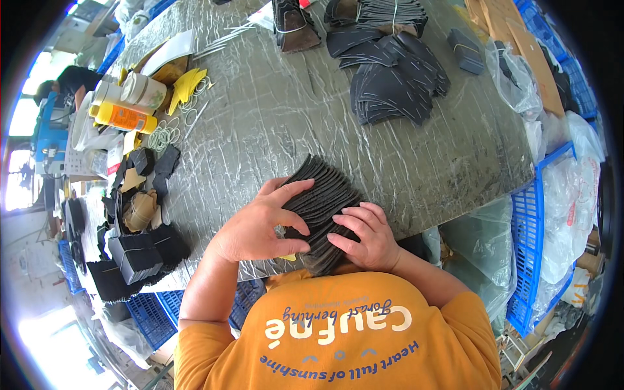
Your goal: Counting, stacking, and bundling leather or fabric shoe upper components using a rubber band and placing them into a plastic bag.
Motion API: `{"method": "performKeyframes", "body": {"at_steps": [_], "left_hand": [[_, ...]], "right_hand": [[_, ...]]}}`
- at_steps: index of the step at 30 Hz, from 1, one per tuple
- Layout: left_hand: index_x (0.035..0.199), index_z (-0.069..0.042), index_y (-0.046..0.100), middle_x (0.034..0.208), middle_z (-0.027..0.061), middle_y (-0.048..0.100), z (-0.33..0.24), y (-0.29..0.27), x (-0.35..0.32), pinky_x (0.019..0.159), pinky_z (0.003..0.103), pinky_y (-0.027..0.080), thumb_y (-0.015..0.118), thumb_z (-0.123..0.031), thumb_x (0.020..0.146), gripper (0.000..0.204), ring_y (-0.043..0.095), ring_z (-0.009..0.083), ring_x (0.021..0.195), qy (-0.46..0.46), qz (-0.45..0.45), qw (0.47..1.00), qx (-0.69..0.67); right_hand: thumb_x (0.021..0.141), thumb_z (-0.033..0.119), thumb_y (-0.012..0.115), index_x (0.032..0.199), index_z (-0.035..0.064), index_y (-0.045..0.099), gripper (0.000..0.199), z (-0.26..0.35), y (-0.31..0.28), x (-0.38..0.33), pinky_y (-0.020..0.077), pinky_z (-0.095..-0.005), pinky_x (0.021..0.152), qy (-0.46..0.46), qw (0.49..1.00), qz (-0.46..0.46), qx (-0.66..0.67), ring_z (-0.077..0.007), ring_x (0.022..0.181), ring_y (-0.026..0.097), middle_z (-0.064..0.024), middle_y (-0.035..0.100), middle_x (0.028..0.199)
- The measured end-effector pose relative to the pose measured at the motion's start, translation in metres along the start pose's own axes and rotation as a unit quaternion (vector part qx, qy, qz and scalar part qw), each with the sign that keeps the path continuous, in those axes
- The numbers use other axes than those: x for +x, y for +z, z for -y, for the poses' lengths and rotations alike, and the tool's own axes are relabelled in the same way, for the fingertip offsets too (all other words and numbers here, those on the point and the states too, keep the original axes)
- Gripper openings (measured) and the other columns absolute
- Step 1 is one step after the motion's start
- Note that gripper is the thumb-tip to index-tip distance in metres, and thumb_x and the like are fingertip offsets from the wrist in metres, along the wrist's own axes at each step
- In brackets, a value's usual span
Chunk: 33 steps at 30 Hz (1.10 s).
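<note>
A fanned stack of thin black cut pieces (322, 195) lies at the near edge of the grey, scored table (273, 110). My left hand (260, 224) rests on the stack's left side, fingers spread over the top and thumb against its edge. My right hand (367, 237) presses on the stack's right side with curled fingers. Both hands hold the stack together between them. An orange shirt fills the lower part of the view.
More black cut pieces (393, 81) lie fanned at the far right, with tied bundles (136, 253) at the left edge. Orange and white bottles (127, 117), rubber bands (166, 136) and yellow scraps sit at left. Blue crates (533, 227) and plastic bags (572, 195) stand right. Another person (68, 84) is far left.
</note>
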State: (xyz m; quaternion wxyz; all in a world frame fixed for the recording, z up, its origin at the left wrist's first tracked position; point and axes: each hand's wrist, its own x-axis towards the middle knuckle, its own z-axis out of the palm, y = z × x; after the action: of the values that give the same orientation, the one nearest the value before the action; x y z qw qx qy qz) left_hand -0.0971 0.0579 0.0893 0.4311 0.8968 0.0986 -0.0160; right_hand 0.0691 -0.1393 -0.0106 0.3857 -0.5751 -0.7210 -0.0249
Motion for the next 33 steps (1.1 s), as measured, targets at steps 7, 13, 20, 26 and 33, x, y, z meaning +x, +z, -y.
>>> {"method": "performKeyframes", "body": {"at_steps": [7,13,20,26,33], "left_hand": [[0.085,-0.011,0.076,0.146,0.0171,0.048,0.0,0.003,0.0,0.107,0.05,0.037,0.083,-0.01,0.06,0.026,0.039,0.0469,0.129,-0.013,-0.002,1.0,-0.001],[0.085,-0.014,0.074,0.147,0.0163,0.045,-0.005,0.005,0.001,0.107,0.048,0.04,0.076,-0.006,0.067,0.019,0.037,0.0466,0.132,-0.025,-0.006,1.0,0.005],[0.084,-0.014,0.074,0.148,0.0155,0.045,0.0,0.006,-0.002,0.107,0.047,0.04,0.075,-0.005,0.068,0.019,0.037,0.046,0.133,-0.001,-0.019,1.0,-0.016],[0.084,-0.014,0.075,0.147,0.0146,0.046,-0.006,0.004,-0.003,0.108,0.052,0.038,0.082,-0.012,0.064,0.021,0.033,0.0483,0.135,0.003,0.01,1.0,0.024],[0.083,-0.014,0.075,0.146,0.0145,0.048,-0.009,0.007,-0.003,0.107,0.052,0.039,0.086,-0.016,0.06,0.025,0.033,0.049,0.135,-0.017,-0.007,1.0,0.024]], "right_hand": [[0.084,0.019,0.061,0.107,0.0204,0.067,0.024,0.002,-0.002,0.002,0.0419,-0.0453,0.1,0.001,1.0,-0.004,-0.004,-0.0245,0.109,0.057,-0.0058,0.06,0.115],[0.083,0.019,0.062,0.108,0.0206,0.067,0.025,0.001,0.0,-0.003,0.0433,-0.0427,0.094,0.0,1.0,-0.014,-0.007,-0.0226,0.101,0.057,-0.004,0.058,0.11],[0.082,0.019,0.062,0.104,0.0205,0.066,0.022,0.001,0.002,-0.002,0.0432,-0.0427,0.094,-0.01,0.999,-0.031,-0.017,-0.023,0.101,0.058,-0.0035,0.06,0.11],[0.083,0.019,0.062,0.102,0.0202,0.066,0.02,0.004,0.001,-0.004,0.0424,-0.0436,0.097,-0.003,0.999,-0.029,-0.029,-0.0231,0.104,0.059,-0.0036,0.061,0.111],[0.081,0.016,0.064,0.104,0.0191,0.063,0.023,0.004,0.001,-0.003,0.0439,-0.0443,0.092,-0.006,0.999,-0.032,-0.024,-0.0253,0.1,0.06,-0.0049,0.062,0.11]]}}
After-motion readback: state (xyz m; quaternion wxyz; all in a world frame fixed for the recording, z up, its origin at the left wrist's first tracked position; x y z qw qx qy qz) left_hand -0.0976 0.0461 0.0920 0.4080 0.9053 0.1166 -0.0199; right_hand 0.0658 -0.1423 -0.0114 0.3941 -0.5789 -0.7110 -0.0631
